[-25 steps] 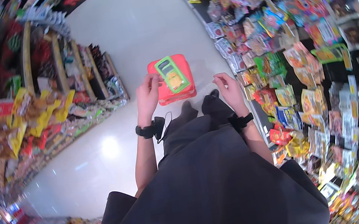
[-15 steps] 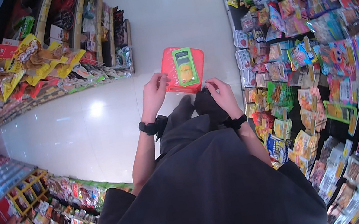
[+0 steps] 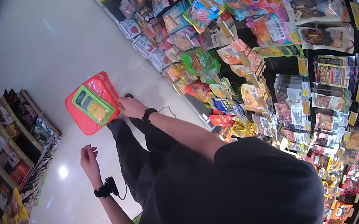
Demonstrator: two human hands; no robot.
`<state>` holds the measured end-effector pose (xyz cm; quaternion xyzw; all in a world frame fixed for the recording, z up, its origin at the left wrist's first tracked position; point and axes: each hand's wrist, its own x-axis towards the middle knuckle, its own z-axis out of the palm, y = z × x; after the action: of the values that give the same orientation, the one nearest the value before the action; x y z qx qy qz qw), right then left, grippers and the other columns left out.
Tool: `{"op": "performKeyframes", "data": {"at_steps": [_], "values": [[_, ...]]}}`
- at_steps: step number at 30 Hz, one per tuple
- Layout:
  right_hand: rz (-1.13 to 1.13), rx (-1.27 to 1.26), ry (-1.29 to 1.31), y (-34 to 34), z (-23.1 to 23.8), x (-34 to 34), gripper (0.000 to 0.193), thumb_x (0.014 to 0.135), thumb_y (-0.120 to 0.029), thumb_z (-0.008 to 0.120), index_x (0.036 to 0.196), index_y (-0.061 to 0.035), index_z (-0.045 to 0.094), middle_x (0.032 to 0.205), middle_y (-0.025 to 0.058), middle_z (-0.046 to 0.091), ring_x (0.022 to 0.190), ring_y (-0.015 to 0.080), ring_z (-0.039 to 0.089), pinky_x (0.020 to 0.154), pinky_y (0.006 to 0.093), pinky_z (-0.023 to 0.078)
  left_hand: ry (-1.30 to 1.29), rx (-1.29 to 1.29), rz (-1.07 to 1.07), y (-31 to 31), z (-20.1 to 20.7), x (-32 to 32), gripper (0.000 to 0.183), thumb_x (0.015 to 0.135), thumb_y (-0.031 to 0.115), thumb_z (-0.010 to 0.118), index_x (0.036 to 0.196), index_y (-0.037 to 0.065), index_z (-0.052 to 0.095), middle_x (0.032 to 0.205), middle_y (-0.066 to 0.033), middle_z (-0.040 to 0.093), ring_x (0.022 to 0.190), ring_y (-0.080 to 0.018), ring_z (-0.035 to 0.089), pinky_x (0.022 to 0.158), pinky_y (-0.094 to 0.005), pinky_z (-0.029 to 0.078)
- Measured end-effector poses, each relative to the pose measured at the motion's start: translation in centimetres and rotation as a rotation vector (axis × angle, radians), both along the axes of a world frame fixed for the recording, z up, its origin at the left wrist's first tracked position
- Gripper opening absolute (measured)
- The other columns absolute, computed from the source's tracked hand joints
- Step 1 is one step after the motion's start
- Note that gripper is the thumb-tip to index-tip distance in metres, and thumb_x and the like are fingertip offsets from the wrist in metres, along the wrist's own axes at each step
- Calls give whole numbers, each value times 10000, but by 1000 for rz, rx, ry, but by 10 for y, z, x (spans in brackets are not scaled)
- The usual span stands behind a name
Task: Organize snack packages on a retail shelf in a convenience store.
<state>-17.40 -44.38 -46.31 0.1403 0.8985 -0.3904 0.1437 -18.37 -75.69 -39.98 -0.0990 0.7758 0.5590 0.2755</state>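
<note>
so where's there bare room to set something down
Bare floor lies beyond the red basket, between the left shelves and right-hand snack rack; more lies between those shelves and the left hand. Crowded: the packed rack, and the basket, with a green pack inside and the right hand at its edge.

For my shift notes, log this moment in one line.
Right hand: at edge of red basket; Left hand: off basket, holding nothing visible; Green package: in basket
</note>
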Motion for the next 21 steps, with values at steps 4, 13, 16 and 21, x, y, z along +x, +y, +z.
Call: {"op": "performKeyframes", "data": {"at_steps": [4,13,16,21], "values": [[-158,-101,-79,-20,-33,7,168,943,-156,613,1037,-18,590,887,192,688,875,381,682,756,471,532,-72,2,18,-16,-87,-1,302,1059,279,527,1178,18,625,996,-89,703,805,-139,649,724,-273,515],[-318,-167,-10,-59,-134,10,182,879,-116,657,1011,-21,576,921,212,652,904,411,652,772,493,519,-492,-110,142,-26,-262,-8,377,972,276,660,1247,36,568,1073,-105,703,862,-206,700,729,-318,561],[-313,-114,-40,-61,-170,2,230,882,-123,637,1075,-13,577,1034,238,656,982,433,642,851,509,519,-594,-57,243,-33,-296,-14,402,942,279,710,1244,53,571,1098,-94,695,869,-191,695,705,-306,560],[-329,-142,-46,-60,-224,2,470,896,-149,705,1281,11,490,1233,244,586,1147,395,592,977,446,482,-271,-196,159,3,-318,-11,608,874,397,787,1297,15,576,1112,-118,717,916,-198,697,716,-311,569]]}}
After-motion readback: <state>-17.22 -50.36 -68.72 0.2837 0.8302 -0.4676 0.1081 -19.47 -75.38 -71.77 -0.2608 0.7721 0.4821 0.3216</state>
